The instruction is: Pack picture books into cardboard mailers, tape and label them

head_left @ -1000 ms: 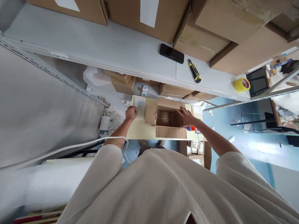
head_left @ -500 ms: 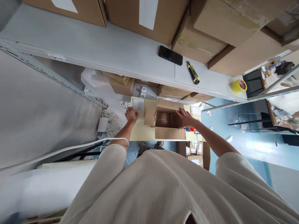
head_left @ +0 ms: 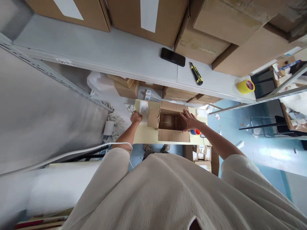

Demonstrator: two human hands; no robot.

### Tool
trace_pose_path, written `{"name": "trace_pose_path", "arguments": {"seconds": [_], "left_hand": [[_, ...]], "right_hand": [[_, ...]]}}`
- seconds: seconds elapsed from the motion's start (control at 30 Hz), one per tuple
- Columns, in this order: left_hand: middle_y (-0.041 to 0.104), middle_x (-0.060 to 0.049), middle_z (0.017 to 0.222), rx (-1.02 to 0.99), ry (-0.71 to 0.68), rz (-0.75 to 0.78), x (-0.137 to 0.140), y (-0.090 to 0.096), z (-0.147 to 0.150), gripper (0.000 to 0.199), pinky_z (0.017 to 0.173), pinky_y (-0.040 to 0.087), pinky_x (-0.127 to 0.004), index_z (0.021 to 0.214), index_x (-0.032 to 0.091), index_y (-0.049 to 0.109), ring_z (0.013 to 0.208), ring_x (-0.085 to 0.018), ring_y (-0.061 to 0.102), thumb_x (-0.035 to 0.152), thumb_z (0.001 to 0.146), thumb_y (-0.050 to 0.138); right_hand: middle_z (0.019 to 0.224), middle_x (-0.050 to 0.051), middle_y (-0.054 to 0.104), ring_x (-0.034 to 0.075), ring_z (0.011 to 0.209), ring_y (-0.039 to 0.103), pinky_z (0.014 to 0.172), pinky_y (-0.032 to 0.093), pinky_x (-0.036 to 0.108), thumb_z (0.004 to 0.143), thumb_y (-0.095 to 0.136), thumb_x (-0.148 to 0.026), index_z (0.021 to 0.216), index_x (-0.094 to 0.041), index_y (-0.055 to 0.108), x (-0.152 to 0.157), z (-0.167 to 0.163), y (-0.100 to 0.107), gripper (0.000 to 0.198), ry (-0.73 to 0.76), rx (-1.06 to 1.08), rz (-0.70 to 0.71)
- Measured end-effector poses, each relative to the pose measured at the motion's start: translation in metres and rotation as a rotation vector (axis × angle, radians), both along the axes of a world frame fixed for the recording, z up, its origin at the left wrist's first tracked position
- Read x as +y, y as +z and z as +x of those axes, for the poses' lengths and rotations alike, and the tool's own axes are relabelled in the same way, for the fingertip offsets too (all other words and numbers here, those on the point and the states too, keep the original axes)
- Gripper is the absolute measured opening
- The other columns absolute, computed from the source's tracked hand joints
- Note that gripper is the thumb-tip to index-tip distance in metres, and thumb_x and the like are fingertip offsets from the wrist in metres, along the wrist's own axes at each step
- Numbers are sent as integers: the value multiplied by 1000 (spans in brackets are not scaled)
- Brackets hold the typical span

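Note:
An open cardboard box [head_left: 167, 122] stands on the pale yellow tabletop [head_left: 146, 137], flaps folded outward and nothing clearly visible inside. My right hand [head_left: 189, 120] rests on its right end, fingers spread over the edge and flap. To the left of the box, my left hand [head_left: 136, 117] is closed at the edge of a white flat piece [head_left: 144, 109]. It appears to grip that piece, though the fingertips are partly hidden. A red and blue tape roll [head_left: 196, 131] sits beside my right wrist.
The grey shelf [head_left: 120, 54] above carries large cartons [head_left: 146, 16], a black phone [head_left: 173, 57], a utility knife [head_left: 196, 74] and yellow tape [head_left: 246, 86]. Translucent white sheeting [head_left: 105, 84] hangs at left. A white cable [head_left: 72, 153] crosses my left forearm.
The view has shifted slightly. My left hand and the white piece stay close together, and that piece looks a little shorter now. My right hand remains on the box.

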State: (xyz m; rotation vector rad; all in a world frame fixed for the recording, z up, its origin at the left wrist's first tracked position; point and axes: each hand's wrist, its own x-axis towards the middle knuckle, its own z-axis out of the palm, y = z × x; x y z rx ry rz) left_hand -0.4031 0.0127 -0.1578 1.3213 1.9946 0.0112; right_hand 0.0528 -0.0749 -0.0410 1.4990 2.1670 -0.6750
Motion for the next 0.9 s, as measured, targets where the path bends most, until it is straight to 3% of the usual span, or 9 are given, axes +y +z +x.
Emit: {"name": "trace_pose_path", "arguments": {"seconds": [0.17, 0.33, 0.47, 0.57, 0.67, 0.73, 0.9], "left_hand": [[83, -13, 116, 14, -12, 88, -12, 37, -21, 19, 99, 59, -42, 107, 26, 69, 120, -35, 78, 22, 90, 78], [79, -5, 98, 47, -35, 325, -15, 99, -32, 16, 97, 57, -37, 100, 27, 67, 109, -29, 77, 22, 90, 78], [78, -5, 97, -1, -161, 600, -21, 155, -8, 11, 95, 56, -36, 104, 25, 67, 99, -25, 74, 26, 97, 76], [79, -6, 105, -74, -418, 732, -34, 180, 27, 8, 93, 56, -37, 103, 28, 69, 100, -27, 74, 26, 100, 76], [79, -8, 108, -62, -718, 711, -48, 186, 66, 4, 100, 56, -41, 105, 27, 72, 106, -30, 74, 24, 102, 71], [79, -10, 111, -48, -868, 656, -55, 181, 88, 15, 110, 54, -45, 112, 25, 75, 113, -32, 74, 19, 104, 63], [76, -18, 127, -28, -979, 552, -57, 156, 123, 28, 127, 42, -55, 123, 24, 79, 133, -38, 68, 18, 103, 61]], "right_hand": [[193, 18, -25, 53, 179, -13, 141, 11, 77, 72, 92, -85, 187, -29, -16, 1, 3, -8, 168, 9, 45, 22], [192, 18, -26, 52, 179, -14, 141, 10, 77, 71, 89, -89, 186, -28, -21, 3, 6, -16, 170, 14, 114, 31], [192, 19, -26, 48, 180, -15, 143, 8, 72, 73, 86, -91, 183, -24, -27, 5, 10, -22, 171, 21, 170, 45], [192, 21, -23, 46, 180, -15, 144, 7, 68, 73, 84, -93, 182, -21, -30, 4, 11, -25, 173, 24, 202, 62], [194, 21, -19, 46, 181, -12, 144, 7, 67, 73, 83, -95, 182, -21, -30, 5, 12, -28, 174, 15, 222, 78], [194, 20, -17, 47, 181, -10, 144, 8, 68, 72, 82, -98, 182, -23, -29, 5, 12, -29, 173, 12, 238, 86], [194, 20, -19, 49, 180, -10, 143, 8, 71, 71, 78, -103, 183, -24, -27, 6, 13, -34, 173, 27, 300, 108]]}}
